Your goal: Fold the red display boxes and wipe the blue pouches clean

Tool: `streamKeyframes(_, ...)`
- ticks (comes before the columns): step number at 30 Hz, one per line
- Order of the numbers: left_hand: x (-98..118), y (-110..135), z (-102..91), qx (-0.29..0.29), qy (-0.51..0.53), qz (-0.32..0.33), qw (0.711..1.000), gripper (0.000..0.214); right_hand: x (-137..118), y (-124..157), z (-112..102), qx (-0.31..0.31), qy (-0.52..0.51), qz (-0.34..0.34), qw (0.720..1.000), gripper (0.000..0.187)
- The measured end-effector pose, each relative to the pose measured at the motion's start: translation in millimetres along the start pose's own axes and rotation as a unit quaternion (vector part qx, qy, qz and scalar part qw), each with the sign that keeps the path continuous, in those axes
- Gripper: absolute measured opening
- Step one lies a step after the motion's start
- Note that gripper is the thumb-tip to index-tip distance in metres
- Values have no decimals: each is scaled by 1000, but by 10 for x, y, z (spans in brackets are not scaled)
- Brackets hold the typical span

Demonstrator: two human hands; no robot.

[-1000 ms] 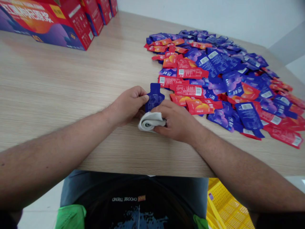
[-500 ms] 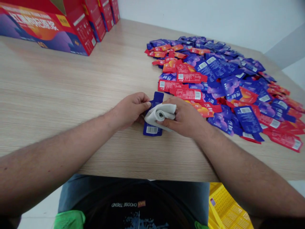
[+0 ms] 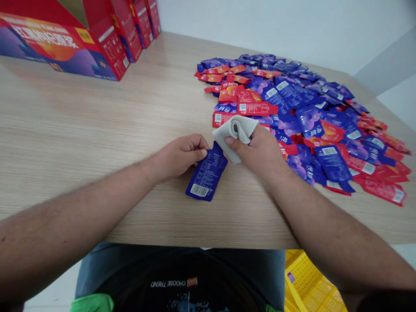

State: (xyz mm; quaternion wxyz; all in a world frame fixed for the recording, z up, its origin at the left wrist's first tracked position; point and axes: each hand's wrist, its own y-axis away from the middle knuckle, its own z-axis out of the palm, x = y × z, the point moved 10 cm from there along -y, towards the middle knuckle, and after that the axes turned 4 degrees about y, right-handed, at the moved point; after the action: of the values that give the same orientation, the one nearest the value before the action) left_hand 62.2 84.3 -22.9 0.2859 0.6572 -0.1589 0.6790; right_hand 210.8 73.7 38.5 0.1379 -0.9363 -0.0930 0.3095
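Observation:
My left hand (image 3: 180, 156) pinches the upper end of a dark blue foil sachet (image 3: 206, 173), which lies tilted on the wooden table with its barcode end towards me. My right hand (image 3: 260, 149) grips a folded white cloth (image 3: 235, 135) just above the sachet. The cloth's lower edge is near the sachet's top, and the sachet's spout is hidden under my left fingers. A large pile of red and blue sachets (image 3: 302, 117) lies close beyond my right hand.
Red and purple printed cartons (image 3: 61, 43) stand in a row along the far left of the wood-grain table (image 3: 97, 117). A yellow perforated crate (image 3: 308, 281) sits on the floor below the near table edge at right. A wall lies beyond the table.
My right hand has carried the cloth up and to the right, off the sachet. The sachet now lies tilted, its barcode end swung to the left.

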Motion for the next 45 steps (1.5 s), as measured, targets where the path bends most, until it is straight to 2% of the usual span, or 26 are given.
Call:
streamKeyframes(4, 35, 6, 2, 5, -2, 14, 1000, 9, -14, -9, -3, -25, -2, -5, 1000, 34)
streamKeyframes(9, 51, 10, -37, 32, 9, 17, 999, 8, -19, -8, -201, 48, -61, -6, 997, 36)
streamKeyframes(14, 56, 9, -55, 30, -9, 21, 999, 9, -12, -6, 49, -45, -40, 0, 998, 35)
streamKeyframes(17, 46, -4, -86, 38, 19, 26, 999, 7, 31, -3, -28, -1, -52, 15, 999, 35)
streamKeyframes(19, 29, -15, -112, 50, 23, 22, 998, 8, -21, 24, -49, 7, -76, 3, 997, 36)
streamKeyframes(24, -27, -23, -163, 83, 22, -17, 996, 11, -305, 126, 182, -87, -40, -81, 992, 32)
streamKeyframes(28, -72, -5, -191, 108, 69, -51, 990, 11, -166, 104, 162, -55, 3, -12, 998, 30)
streamKeyframes(29, -73, -1, -191, 111, 74, -53, 990, 11, -172, 108, 158, -50, 7, -14, 999, 30)
streamKeyframes(32, -58, 7, -180, 108, 74, -54, 990, 11, -366, 166, 261, -91, 4, -104, 990, 30)
streamKeyframes(34, -57, 13, -171, 108, 77, -62, 989, 11, -416, 192, 309, -108, 6, -131, 986, 31)
streamKeyframes(37, -75, 22, -158, 112, 87, -83, 986, 10, -274, 151, 233, -60, 28, -61, 996, 33)
streamKeyframes(39, -72, 24, -155, 116, 88, -86, 986, 11, -290, 168, 230, -53, 29, -56, 997, 35)
streamKeyframes(41, -58, 23, -155, 118, 83, -79, 986, 11, -477, 251, 369, -118, 9, -129, 985, 32)
streamKeyframes(43, -57, 23, -150, 116, 82, -77, 987, 11, -649, 376, 519, -200, -9, -204, 958, 26)
streamKeyframes(45, -61, 23, -142, 110, 89, -78, 987, 10, -663, 396, 538, -218, -3, -220, 951, 22)
